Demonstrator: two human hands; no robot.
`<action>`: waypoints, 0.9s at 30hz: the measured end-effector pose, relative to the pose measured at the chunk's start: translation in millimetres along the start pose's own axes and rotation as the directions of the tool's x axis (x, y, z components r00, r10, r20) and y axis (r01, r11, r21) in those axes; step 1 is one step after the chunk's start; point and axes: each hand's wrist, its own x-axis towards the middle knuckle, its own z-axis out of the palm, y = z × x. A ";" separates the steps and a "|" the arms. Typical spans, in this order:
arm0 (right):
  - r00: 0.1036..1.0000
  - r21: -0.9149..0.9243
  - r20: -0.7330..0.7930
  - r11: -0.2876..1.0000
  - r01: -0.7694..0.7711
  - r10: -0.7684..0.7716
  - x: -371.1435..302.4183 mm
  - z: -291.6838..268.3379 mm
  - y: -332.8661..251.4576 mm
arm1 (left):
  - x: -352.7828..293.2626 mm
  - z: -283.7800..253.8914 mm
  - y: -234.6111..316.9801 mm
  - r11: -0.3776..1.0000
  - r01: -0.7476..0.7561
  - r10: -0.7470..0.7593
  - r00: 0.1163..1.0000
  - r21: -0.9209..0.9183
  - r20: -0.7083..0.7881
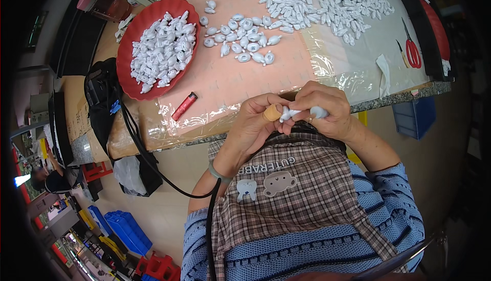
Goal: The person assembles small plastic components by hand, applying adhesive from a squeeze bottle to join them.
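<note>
Both my hands meet over my lap at the table's front edge. My left hand [254,122] is closed on a small white plastic piece [285,113], with a tan cover [272,112] on one digit. From the other side my right hand [327,106] pinches toward that same piece. A rounded bluish-white tip [318,112] shows at the right fingers; whether it is a finger cover or another part, I cannot tell. Similar rounded white parts [245,36] lie scattered on the pink mat beyond, and a scalloped red bowl [124,61] at the left is heaped with more.
A large heap of slim white parts [317,4] covers the far right. Red-handled scissors [412,53], a thin pointed tool [402,54] and a white strip [383,76] lie right. A red cylinder [184,107] sits before the bowl. A black cable [153,160] runs to my left wrist.
</note>
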 end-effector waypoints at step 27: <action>0.999 0.003 -0.013 1.000 -0.030 0.030 -4.5 3.6 4.8 | 2.1 -4.3 0.4 1.000 0.021 -0.021 1.000 -0.002 -0.008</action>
